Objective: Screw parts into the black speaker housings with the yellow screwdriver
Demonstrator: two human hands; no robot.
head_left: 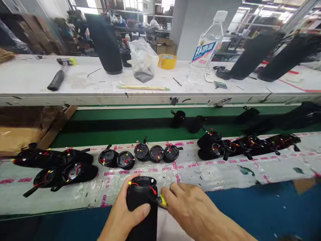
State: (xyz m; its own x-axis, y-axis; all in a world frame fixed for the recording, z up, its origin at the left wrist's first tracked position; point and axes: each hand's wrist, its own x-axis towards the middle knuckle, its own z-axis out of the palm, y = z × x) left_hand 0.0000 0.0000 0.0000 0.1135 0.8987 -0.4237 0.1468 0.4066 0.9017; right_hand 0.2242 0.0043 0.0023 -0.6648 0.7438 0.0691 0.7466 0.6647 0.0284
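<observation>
My left hand [122, 214] is wrapped around a black fabric-covered cylinder [144, 227], its thumb pressed across the near side. The cylinder stands roughly upright, its open black end [142, 181] facing up. Short red wires [152, 190] with small white, yellow and red connectors stick out at its rim. At the cylinder's right edge, my right hand [187, 206] closes on a small yellow tool [163, 201] with a dark tip. The tip meets the cylinder's side just below the rim. Most of the tool is hidden in the fingers, so its exact kind cannot be made out.
Similar wired black cylinders [156, 153] lie in groups along a plastic-covered strip [150, 172], beyond which runs a green belt [112, 134]. On the white shelf are a hammer [58, 77], yellow tape [167, 61], a plastic bag [142, 62] and a bottle [204, 50]. A cardboard box [22, 137] sits left.
</observation>
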